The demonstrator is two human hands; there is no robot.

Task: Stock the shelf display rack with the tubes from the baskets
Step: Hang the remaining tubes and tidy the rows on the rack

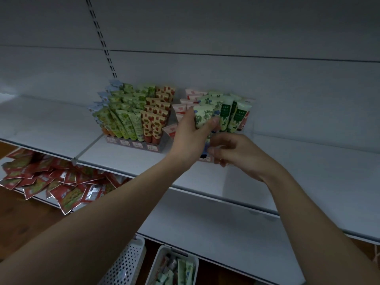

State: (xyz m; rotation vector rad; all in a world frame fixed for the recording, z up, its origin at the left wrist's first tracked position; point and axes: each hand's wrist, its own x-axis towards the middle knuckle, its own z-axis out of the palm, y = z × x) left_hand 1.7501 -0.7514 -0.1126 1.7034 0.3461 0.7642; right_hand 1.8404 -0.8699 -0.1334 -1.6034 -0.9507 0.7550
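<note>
Left hand: the left hand grips a leaf-print tube, lifted to slot into the right display rack near the shelf back edge.
Right hand: the right hand, fingers curled at the rack's front; what it pinches, I cannot tell.
Racks: two.
Baskets: two, below; the right basket holds more tubes.

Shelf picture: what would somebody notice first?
Two hands meet mid-shelf: the left hand grips a leafy green tube at the right display rack, the right hand just below. Left of them stands a full rack of tubes; red packets sprawl on the lower shelf.
</note>
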